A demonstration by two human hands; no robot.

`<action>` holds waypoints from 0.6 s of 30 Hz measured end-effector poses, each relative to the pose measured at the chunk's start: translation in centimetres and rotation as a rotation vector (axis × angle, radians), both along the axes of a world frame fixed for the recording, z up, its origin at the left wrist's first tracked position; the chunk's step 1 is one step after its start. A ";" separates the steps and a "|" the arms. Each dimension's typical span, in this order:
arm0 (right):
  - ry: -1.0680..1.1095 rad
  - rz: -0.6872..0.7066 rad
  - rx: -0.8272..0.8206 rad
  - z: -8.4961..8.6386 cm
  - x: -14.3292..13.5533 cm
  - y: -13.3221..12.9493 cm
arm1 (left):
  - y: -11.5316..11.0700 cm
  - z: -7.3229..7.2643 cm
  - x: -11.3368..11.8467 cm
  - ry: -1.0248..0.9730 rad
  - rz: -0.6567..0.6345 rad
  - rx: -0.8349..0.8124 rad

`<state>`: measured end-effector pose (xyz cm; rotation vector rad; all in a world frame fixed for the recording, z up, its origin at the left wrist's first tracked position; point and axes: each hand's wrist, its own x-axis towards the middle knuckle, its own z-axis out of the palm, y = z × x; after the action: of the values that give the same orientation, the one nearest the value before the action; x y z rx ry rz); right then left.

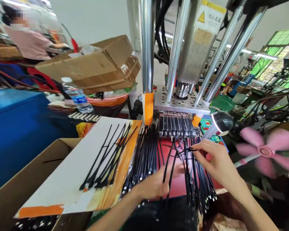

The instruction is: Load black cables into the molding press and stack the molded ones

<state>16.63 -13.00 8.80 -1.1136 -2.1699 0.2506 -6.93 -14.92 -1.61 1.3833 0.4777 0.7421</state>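
Several thin black cables with metal plugs hang over the red work surface (171, 154) below a press. My right hand (213, 157) pinches a black cable (189, 149) between thumb and fingertips, close in front of the mould. My left hand (159, 183) is lower and to the left, among hanging cables. Motion smears its fingers, so I cannot tell whether they grip the cables crossing them. The metal mould (175, 126) sits under the press plate with a row of black cables lying in it. A dense bundle of black cables (146, 154) lies left of it.
A white board (62, 173) with several cables on it rests over a cardboard box (69, 144) at left. Steel press columns (147, 48) rise ahead. A pink fan (265, 150) is at right. A water bottle (77, 96) stands behind; a person (29, 41) is at the far left.
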 end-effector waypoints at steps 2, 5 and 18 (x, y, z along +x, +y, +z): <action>0.000 -0.001 -0.096 -1.6 -0.2 -1.0 | -2.2 -2.2 2.9 -0.252 -0.189 -0.278; 0.013 -0.047 -0.201 -3.3 -0.6 -2.3 | -5.1 -4.2 5.9 -0.305 -0.152 -0.555; 0.541 -1.270 -0.187 -18.1 17.5 -15.3 | -6.8 -5.7 5.9 0.015 -0.302 -0.626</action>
<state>34.16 -28.30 -9.28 -1.9955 -0.7206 0.1319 -1.07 -21.69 -7.36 0.8442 0.4490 0.2923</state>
